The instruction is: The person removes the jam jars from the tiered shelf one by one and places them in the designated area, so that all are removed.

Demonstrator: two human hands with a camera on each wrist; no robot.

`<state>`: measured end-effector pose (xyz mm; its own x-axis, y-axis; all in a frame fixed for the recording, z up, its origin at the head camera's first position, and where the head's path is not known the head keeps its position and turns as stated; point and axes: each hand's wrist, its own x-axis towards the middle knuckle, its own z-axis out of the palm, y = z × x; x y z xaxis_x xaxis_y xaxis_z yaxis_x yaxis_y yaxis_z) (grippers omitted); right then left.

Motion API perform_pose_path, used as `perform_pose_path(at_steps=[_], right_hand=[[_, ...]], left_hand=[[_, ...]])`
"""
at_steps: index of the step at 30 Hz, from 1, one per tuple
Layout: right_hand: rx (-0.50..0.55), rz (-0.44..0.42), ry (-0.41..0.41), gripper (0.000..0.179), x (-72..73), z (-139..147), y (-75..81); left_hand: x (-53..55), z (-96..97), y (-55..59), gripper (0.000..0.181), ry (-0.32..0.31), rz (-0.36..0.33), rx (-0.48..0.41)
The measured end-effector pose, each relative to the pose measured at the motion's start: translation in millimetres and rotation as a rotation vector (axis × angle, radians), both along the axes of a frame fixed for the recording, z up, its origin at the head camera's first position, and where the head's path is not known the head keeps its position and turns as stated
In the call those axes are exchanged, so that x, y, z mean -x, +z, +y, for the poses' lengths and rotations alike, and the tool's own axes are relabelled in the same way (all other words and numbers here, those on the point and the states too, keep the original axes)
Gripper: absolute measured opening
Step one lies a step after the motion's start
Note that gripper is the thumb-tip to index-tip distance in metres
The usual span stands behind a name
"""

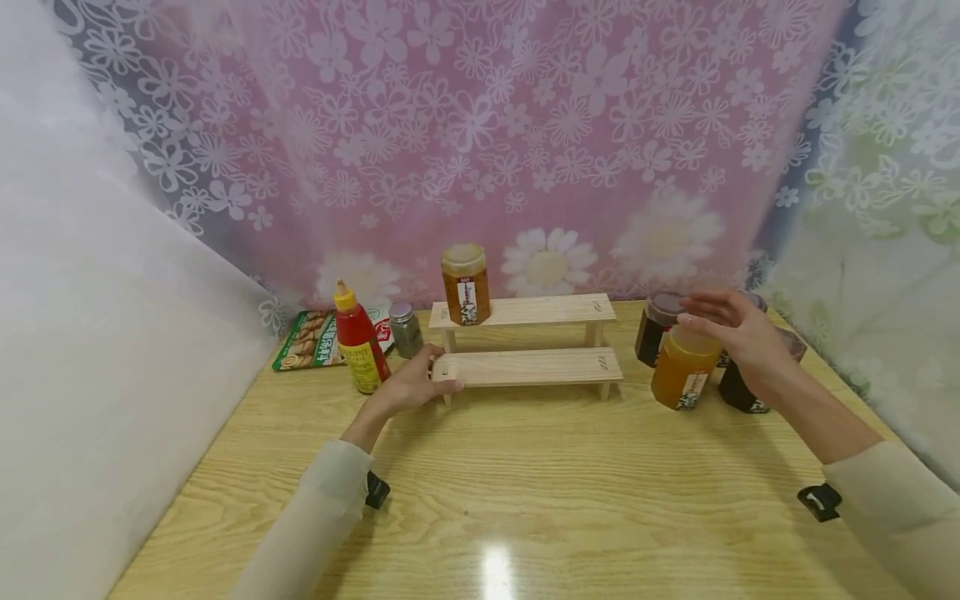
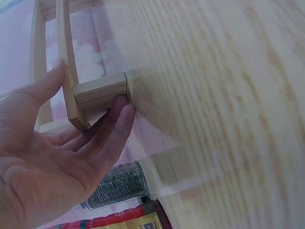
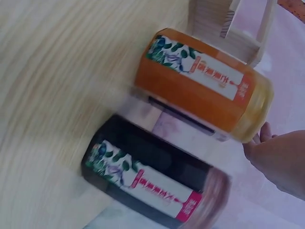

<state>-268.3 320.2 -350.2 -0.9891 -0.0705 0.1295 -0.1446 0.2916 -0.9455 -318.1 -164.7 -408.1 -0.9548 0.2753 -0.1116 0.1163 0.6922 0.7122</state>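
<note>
My left hand grips the left end of a two-step wooden rack. In the left wrist view its thumb lies on one side of the lower step, with the fingers on the other side by the leg. To the right, my right hand is at the lid of an amber honey jar, fingers loosely extended over its top. This jar stands upright beside a dark jar with a similar label. Another amber jar stands on the rack's upper step, at its left end.
A red sauce bottle with a yellow cap and a small spice jar stand left of the rack. Behind them lies a green food packet. Several dark jars cluster at the right, near the flowered curtain.
</note>
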Motion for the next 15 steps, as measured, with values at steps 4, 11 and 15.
perform_pose_path(at_steps=[4,11,15], right_hand=[[0.025,0.016,0.039,0.049,1.2,-9,3.9],[0.002,-0.003,0.117,0.059,7.4,-30,8.3],[0.05,-0.015,0.17,0.063,11.7,-47,10.0]], left_hand=[[0.4,0.1,-0.2,0.076,0.0,-0.003,0.004],[-1.1,0.4,0.6,0.075,-0.009,-0.001,0.004],[-1.4,0.0,2.4,0.074,-0.011,0.0,-0.007]])
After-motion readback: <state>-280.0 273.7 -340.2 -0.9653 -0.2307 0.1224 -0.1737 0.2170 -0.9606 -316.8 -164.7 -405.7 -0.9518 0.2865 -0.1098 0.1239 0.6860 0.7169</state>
